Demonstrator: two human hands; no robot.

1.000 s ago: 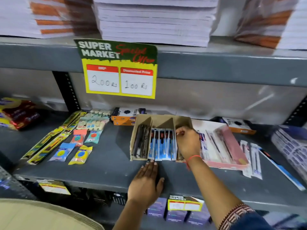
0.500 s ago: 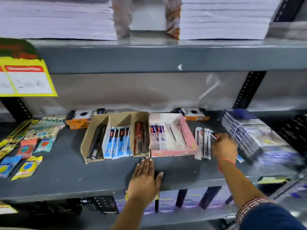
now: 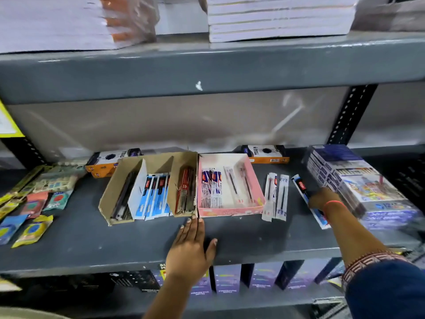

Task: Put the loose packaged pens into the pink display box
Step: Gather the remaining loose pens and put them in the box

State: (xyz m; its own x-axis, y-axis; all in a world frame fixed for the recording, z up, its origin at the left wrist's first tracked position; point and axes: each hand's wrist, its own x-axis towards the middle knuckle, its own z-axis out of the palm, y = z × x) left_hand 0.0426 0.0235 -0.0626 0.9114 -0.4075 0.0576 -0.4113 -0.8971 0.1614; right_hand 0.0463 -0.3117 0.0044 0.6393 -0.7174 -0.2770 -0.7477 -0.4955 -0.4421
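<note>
The pink display box (image 3: 230, 212) stands on the grey shelf (image 3: 241, 240) and holds several packaged pens in white sleeves. Just right of it lie two loose white-packaged pens (image 3: 276, 196), side by side. Further right a blue-packaged pen (image 3: 301, 185) lies slanted on the shelf. My right hand (image 3: 322, 199) rests on its middle with the fingers curled around it. My left hand (image 3: 190, 247) lies flat on the shelf in front of the boxes, fingertips near the pink box's front left corner, holding nothing.
A brown cardboard divider box (image 3: 108, 203) with pens touches the pink box's left side. Stacked colour-pencil boxes (image 3: 368, 185) stand at the right, against my right hand. Orange boxes (image 3: 269, 155) sit behind. Small packets (image 3: 34, 229) lie at the left. An upper shelf carries notebook stacks (image 3: 276, 19).
The view has turned right. My right hand left the brown box, reached past the two white-packaged pens and now sits on the blue-packaged pen. My left hand has stayed flat on the shelf.
</note>
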